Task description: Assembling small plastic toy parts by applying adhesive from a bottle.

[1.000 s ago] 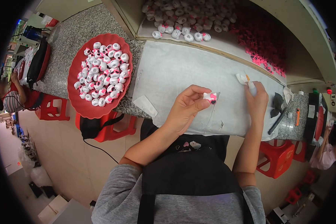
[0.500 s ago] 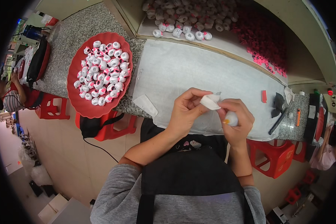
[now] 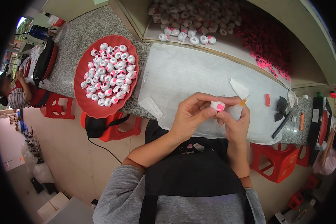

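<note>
Between the fingertips of my left hand [image 3: 190, 115] sits a small white rounded piece [image 3: 217, 106] with a bright pink patch facing up. My right hand [image 3: 238, 121] touches that piece with its fingertips. Tucked in the same hand is a translucent white squeeze bottle [image 3: 234, 111], its orange tip and thin needle pointing up and away. Just beyond the right hand, a crumpled white wipe [image 3: 239, 88] lies on the white sheet [image 3: 183, 71]. To the left, a red scalloped tray [image 3: 80, 95] is heaped with similar white pieces with pink parts.
A shelf at the back bears many white pieces [image 3: 198, 15] and a pile of pink parts [image 3: 265, 61]. A folded white paper [image 3: 151, 107] lies left of my hands. To the right are a red strip [image 3: 267, 100], black scrap [image 3: 281, 108], black pen [image 3: 281, 126] and orange cutter [image 3: 302, 121].
The white wipe has left my fingers and now lies on the sheet. The piece with its pink patch has come into sight, and the bottle's tip has swung from pointing left to pointing up.
</note>
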A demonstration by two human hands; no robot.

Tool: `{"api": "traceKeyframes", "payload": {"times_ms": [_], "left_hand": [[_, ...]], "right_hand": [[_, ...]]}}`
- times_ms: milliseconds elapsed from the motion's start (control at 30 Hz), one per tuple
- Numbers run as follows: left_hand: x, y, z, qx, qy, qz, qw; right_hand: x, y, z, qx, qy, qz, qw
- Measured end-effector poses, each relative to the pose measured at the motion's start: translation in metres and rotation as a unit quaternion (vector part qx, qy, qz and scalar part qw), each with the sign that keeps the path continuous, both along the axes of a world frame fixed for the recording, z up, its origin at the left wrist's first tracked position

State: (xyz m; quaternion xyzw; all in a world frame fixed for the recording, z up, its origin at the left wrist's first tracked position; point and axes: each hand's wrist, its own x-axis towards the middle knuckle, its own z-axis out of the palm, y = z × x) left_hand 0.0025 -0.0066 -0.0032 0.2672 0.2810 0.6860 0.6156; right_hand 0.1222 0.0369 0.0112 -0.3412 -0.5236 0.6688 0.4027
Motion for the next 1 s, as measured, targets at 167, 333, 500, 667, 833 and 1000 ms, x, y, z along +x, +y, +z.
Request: {"api": "traceKeyframes", "payload": {"times_ms": [167,333,500,667,833,1000], "left_hand": [[0.0,-0.008,0.003,0.048,0.099,0.056,0.992],[-0.045,-0.009,0.006,0.073,0.385,0.345,0.853],[-0.126,-0.011,0.03,-0.043,0.673,0.447,0.588],[-0.084,0.062,0.028,0.049,0.741,0.26,0.617],[-0.067,0.115,0.004,-0.027,0.827,0.218,0.518],[-0.066,0.113,0.002,-0.014,0.768,0.206,0.606]], "right_hand": [[-0.009,-0.004,-0.008,-0.011,0.058,-0.013,0.998],[-0.008,0.003,0.004,0.031,0.016,-0.004,0.999],[0.021,0.016,-0.005,0.011,-0.018,-0.061,0.998],[0.029,0.016,-0.003,-0.107,0.052,-0.052,0.992],[0.035,0.012,-0.003,-0.158,0.106,-0.022,0.982],[0.045,0.014,-0.006,-0.16,0.118,-0.019,0.98]]}}
